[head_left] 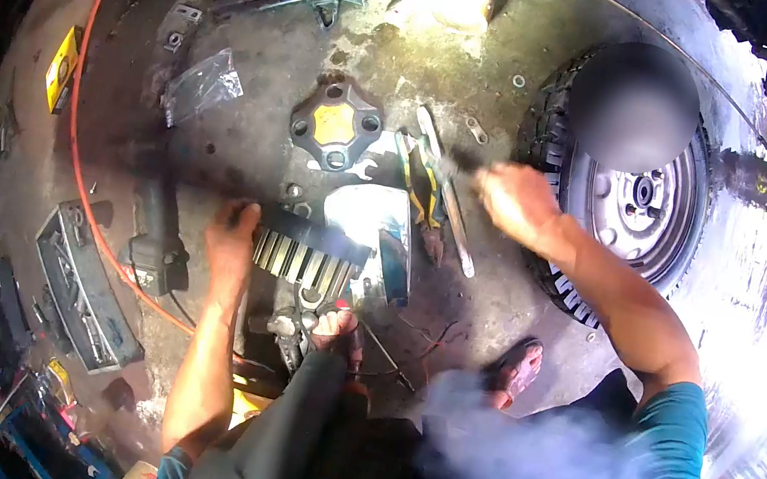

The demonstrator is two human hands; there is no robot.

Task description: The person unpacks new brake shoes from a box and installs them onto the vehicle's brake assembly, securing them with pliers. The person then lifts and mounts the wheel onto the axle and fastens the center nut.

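Two hands over a tool-strewn floor [261, 153].
The left hand [231, 230] holds the ribbed metal piece [298, 266] by its nine-o'clock end; at the piece's two o'clock, the right hand [518, 202] curls near the wheel [610, 222], gripping what, I can't tell.

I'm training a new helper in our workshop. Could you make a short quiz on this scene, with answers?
1. What is nearest to the person's left hand?
2. True or false: the yellow-handled pliers lie between the round cap and the wheel.
3. What colour is the middle of the round cap? A) red B) yellow C) green

Key:
1. The row of shiny metal tools.
2. True.
3. B.
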